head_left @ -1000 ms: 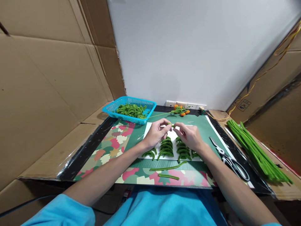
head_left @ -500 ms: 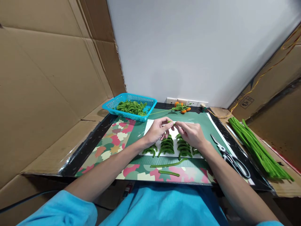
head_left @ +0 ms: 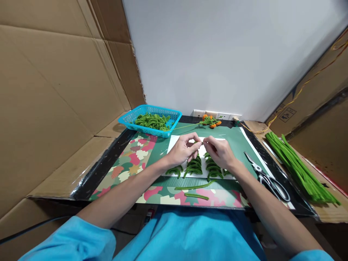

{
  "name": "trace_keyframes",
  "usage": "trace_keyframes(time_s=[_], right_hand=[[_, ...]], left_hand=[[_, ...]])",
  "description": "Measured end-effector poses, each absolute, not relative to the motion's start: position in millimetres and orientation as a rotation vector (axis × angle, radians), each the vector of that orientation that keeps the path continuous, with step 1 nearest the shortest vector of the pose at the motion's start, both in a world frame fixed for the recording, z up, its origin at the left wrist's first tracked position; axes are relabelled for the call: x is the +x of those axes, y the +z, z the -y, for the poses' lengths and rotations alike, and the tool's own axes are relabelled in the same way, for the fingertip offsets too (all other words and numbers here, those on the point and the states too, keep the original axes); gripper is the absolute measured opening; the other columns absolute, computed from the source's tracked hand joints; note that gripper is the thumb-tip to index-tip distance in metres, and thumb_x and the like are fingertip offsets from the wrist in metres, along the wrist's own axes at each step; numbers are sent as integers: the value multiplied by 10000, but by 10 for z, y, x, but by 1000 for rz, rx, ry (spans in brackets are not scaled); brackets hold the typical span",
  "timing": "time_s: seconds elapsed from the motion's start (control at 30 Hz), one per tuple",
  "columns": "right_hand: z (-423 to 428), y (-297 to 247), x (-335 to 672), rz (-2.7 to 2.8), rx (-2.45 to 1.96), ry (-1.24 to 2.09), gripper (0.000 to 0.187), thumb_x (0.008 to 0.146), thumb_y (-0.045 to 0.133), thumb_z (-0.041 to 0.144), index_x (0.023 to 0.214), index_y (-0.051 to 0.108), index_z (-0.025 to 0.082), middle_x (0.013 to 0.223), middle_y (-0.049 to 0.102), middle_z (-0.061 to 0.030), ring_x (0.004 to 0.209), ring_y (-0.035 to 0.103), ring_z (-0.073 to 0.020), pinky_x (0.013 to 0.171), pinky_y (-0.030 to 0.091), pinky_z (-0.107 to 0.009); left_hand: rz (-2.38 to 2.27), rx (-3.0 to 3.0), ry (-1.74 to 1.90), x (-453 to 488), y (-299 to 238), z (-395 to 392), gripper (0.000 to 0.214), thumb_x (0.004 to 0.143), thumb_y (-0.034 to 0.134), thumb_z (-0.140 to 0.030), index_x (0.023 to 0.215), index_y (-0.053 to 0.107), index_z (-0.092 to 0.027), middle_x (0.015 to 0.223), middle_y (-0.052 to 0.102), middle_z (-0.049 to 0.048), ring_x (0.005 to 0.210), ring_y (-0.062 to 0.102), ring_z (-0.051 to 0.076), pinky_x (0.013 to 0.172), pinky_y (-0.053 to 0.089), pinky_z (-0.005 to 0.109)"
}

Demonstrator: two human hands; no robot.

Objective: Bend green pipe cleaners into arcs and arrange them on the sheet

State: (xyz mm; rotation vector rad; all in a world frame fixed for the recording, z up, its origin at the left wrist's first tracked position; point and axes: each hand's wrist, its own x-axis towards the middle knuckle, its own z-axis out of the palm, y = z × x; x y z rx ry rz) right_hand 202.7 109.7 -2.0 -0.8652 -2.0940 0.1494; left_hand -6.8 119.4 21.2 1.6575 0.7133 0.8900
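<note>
My left hand (head_left: 185, 148) and my right hand (head_left: 219, 151) meet fingertip to fingertip above a white sheet (head_left: 174, 144). Both are closed in a pinch on a short piece of green pipe cleaner (head_left: 197, 143), mostly covered by the fingers. Below them, curved green pipe cleaner pieces (head_left: 193, 168) lie in rows on the sheet, a second row (head_left: 214, 170) beneath my right hand. Nearer my body rest a long green pipe cleaner (head_left: 194, 187) and a shorter straight one (head_left: 196, 196).
A blue basket (head_left: 174, 127) of green pieces stands at the back left. Orange flowers (head_left: 210, 121) lie by the wall sockets (head_left: 199, 113). On the right are scissors (head_left: 268, 179) and a bundle of green pipe cleaners (head_left: 301, 168). Cardboard walls (head_left: 54, 90) flank the table.
My fingertips have come closer together around the small green piece, and less of it shows. The right hand has turned slightly inward. The view has shifted a little; things on the table stay put.
</note>
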Motion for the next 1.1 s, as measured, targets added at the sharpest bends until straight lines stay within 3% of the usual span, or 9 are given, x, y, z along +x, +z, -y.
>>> trace_keyframes(time_s=[0.1, 0.23, 0.37, 0.53, 0.6, 0.7, 0.83, 1.1], right_hand=[[-1101, -9, 1990, 1941, -884, 552, 236, 1067, 521, 375, 897, 577, 223, 620, 418, 63, 542, 333, -114, 541, 292, -260], [-1143, -13, 1929, 1696, -834, 1046, 346, 1007, 623, 517, 842, 591, 215, 606, 370, 71, 523, 276, -103, 490, 235, -257], [-1158, -17, 1871, 1561, -794, 1260, 365, 938, 721, 530, 816, 632, 198, 557, 385, 79, 481, 293, -88, 461, 231, -245], [-1101, 35, 1824, 1328, -848, 1489, 423, 820, 823, 540, 710, 600, 199, 531, 233, 120, 468, 170, -66, 448, 172, -238], [-1085, 50, 1829, 1407, -903, 1355, 403, 858, 787, 546, 742, 634, 192, 533, 276, 105, 466, 209, -76, 449, 191, -247], [-1077, 45, 1867, 1626, -976, 895, 324, 976, 668, 478, 832, 663, 188, 592, 413, 56, 511, 337, -102, 487, 252, -260], [-1084, 6, 1945, 1869, -988, 323, 176, 1033, 560, 316, 901, 620, 215, 610, 439, 62, 533, 377, -110, 551, 314, -258], [-1086, -26, 1997, 2074, -841, -162, 125, 1067, 513, 240, 1017, 623, 208, 642, 601, 31, 534, 516, -122, 558, 363, -248]], left_hand=[[-720, 1800, 908, -84, 212, -1181, 272, 1011, 609, -472, 971, 577, -204, 603, 611, -39, 436, 518, 107, 447, 402, 217], [-766, 2317, 1014, -158, 199, -1214, 174, 1037, 533, -320, 954, 627, -199, 910, 640, 39, 718, 604, 144, 661, 474, 267], [-686, 2706, 952, -255, 155, -1277, 218, 1062, 432, -216, 1023, 645, -194, 1048, 658, 87, 836, 637, 175, 728, 481, 286], [-682, 2905, 951, -258, 122, -1304, 304, 1083, 375, -178, 1075, 679, -186, 1046, 711, 85, 866, 670, 169, 718, 498, 269], [-730, 2784, 1067, -221, 115, -1298, 263, 1082, 434, -207, 1067, 695, -178, 1010, 722, 77, 844, 671, 162, 720, 509, 265], [-864, 2409, 1235, -158, 116, -1283, 192, 1043, 594, -307, 1000, 718, -167, 898, 727, 48, 736, 656, 141, 667, 511, 250], [-846, 1929, 1155, -109, 145, -1269, 271, 990, 678, -427, 979, 723, -159, 735, 669, 3, 594, 616, 121, 550, 493, 226], [-718, 1684, 1060, -77, 170, -1256, 317, 926, 758, -470, 957, 709, -159, 757, 634, -1, 589, 607, 114, 501, 483, 215]])
